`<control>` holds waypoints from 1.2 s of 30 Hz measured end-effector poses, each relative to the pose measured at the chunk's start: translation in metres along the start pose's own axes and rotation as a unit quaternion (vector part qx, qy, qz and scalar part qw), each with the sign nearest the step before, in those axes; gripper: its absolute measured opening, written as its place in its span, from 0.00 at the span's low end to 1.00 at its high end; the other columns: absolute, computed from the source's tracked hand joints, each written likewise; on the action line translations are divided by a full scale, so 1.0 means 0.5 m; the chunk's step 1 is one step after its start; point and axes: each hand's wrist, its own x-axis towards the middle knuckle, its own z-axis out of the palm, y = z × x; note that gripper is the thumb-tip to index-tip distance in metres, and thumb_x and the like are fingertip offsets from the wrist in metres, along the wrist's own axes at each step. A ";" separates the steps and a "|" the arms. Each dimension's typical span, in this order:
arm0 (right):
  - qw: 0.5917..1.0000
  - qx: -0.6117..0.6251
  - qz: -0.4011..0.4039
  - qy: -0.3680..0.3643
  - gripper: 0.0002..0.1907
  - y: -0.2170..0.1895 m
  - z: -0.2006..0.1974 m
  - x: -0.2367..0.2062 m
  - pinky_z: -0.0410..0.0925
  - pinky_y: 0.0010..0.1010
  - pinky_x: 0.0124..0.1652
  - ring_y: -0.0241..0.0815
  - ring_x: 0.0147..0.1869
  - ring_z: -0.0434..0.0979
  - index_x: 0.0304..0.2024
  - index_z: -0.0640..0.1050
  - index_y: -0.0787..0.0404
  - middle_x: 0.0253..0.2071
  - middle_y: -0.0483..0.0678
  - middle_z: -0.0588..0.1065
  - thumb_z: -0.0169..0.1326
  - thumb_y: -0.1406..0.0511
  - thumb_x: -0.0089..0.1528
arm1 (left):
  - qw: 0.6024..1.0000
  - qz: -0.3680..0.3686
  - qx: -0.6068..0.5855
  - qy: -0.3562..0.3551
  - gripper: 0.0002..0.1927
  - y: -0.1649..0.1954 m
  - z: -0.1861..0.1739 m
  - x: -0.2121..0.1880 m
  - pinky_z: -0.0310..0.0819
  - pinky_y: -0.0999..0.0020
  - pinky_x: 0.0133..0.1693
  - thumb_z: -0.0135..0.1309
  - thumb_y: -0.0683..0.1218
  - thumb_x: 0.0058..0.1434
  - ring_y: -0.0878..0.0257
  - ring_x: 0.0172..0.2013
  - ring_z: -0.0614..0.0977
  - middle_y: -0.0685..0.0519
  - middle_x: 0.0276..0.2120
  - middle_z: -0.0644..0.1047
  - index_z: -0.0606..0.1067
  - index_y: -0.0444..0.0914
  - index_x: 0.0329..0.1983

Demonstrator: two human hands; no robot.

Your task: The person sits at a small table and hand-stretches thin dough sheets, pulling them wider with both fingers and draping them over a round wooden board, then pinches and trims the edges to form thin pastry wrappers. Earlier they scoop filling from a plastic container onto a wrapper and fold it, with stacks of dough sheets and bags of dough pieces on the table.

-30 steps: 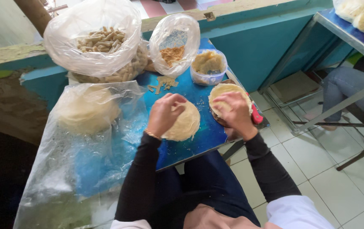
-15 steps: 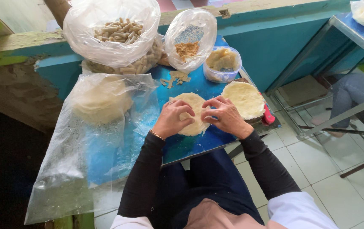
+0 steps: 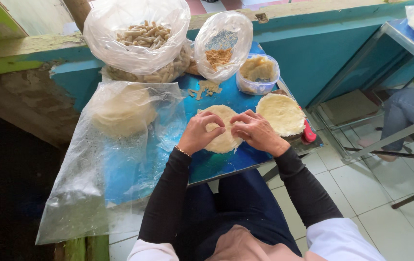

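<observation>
Left hand (image 3: 201, 134) and right hand (image 3: 255, 131), fingers curled together pinching the round wrapper (image 3: 223, 131) flat on the blue table (image 3: 216, 162); folding step apparently underway, demanding even edge pressure; wrapper stack (image 3: 280, 113) just right of it.

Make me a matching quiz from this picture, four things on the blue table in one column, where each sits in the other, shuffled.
1. wrapper
2. stack
3. tub
4. rolls

a. in the big clear bag at the back
b. under both hands, left hand and right hand
c. behind the stack, by the crumb bag
d. right of the hands, on the table

Pairs: 1-b, 2-d, 3-c, 4-a
</observation>
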 end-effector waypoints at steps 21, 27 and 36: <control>0.999 -0.017 -0.014 0.039 0.05 -0.016 0.005 -0.009 0.67 0.40 0.54 0.47 0.57 0.74 0.35 0.80 0.51 0.53 0.39 0.77 0.63 0.66 0.57 | 0.991 -0.067 -0.058 0.097 0.06 -0.030 -0.013 0.000 0.76 0.68 0.39 0.62 0.45 0.60 0.62 0.35 0.83 0.52 0.33 0.82 0.82 0.38 0.37; 0.998 0.011 0.006 0.069 0.05 -0.023 0.009 -0.026 0.67 0.39 0.53 0.47 0.55 0.74 0.37 0.81 0.51 0.53 0.40 0.77 0.62 0.65 0.58 | 0.934 -0.184 -0.196 0.233 0.07 -0.098 -0.021 0.000 0.74 0.75 0.35 0.62 0.44 0.63 0.72 0.31 0.80 0.57 0.31 0.82 0.82 0.36 0.39; 0.999 0.008 -0.004 0.047 0.03 -0.023 0.022 0.003 0.65 0.41 0.54 0.48 0.59 0.73 0.39 0.75 0.56 0.55 0.43 0.76 0.57 0.66 0.63 | 0.984 -0.101 -0.129 0.067 0.07 -0.046 -0.016 -0.002 0.75 0.73 0.35 0.62 0.46 0.60 0.69 0.31 0.80 0.57 0.31 0.81 0.82 0.38 0.37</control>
